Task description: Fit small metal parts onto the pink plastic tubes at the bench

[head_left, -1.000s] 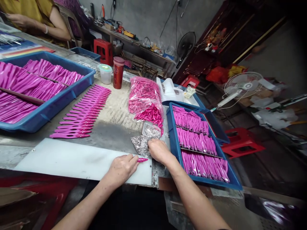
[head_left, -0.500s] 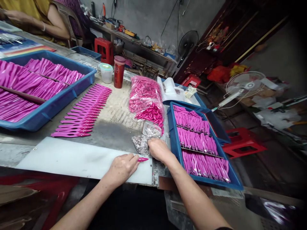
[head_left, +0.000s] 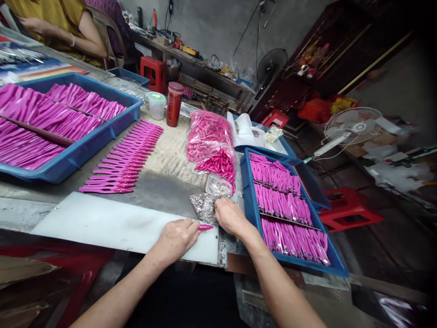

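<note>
My left hand [head_left: 179, 237] rests over the right end of a white board [head_left: 112, 223]. Its fingers are closed on a glossy pink pointed piece [head_left: 206, 227], whose tip sticks out to the right. My right hand [head_left: 229, 215] is at a clear plastic bag of small silvery metal parts [head_left: 200, 205]. Its fingertips are pinched together at the bag's edge, and what they hold is hidden. Just behind stands a small clear container [head_left: 218, 184]. Farther back lies a clear bag of glossy pink pieces [head_left: 210, 132], spilling toward the metal parts.
A row of pink handle-like strips [head_left: 123, 157] lies left of centre. Blue trays full of pink strips stand left [head_left: 126, 116] and right [head_left: 249, 200]. A red tumbler [head_left: 174, 105] and a lidded tub [head_left: 157, 107] stand behind. Another person's arm [head_left: 85, 38] shows at far left.
The whole view has shifted slightly to the right. My left hand keeps its hold on the pink piece, and my right hand stays at the metal parts with little visible movement.
</note>
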Available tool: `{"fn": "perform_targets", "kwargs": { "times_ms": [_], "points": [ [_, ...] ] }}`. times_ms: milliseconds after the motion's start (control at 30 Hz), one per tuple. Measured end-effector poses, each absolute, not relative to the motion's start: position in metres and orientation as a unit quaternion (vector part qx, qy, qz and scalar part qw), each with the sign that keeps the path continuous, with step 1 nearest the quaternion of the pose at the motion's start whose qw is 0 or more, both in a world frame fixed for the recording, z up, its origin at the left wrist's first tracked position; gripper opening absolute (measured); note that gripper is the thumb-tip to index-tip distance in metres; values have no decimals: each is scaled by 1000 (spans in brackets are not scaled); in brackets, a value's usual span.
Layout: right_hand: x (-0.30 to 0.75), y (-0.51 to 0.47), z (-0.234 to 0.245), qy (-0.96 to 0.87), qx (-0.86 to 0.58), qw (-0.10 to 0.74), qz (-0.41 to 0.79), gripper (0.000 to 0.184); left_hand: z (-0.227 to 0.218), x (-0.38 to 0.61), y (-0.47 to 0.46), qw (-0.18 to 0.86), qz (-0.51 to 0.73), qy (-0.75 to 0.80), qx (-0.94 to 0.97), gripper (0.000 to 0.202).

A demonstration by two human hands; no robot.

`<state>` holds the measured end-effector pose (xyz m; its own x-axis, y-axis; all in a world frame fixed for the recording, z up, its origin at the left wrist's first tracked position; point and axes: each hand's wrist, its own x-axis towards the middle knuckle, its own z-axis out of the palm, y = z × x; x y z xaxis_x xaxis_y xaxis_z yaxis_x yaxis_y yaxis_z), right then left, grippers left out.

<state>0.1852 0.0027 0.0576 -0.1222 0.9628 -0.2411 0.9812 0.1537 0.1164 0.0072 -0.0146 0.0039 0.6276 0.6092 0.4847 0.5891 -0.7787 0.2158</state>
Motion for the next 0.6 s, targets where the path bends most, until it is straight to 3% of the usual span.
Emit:
{"fn": "perform_targets", "kwargs": {
  "times_ms": [333,600],
  "points": [
    [189,-24,75,766,628,5,-133,18,4,8,-14,18,279,336,899,14],
    [183,-53,49,765,630,58,-123,15,6,7,-14,29,275,339,899,17]
  ]
}}
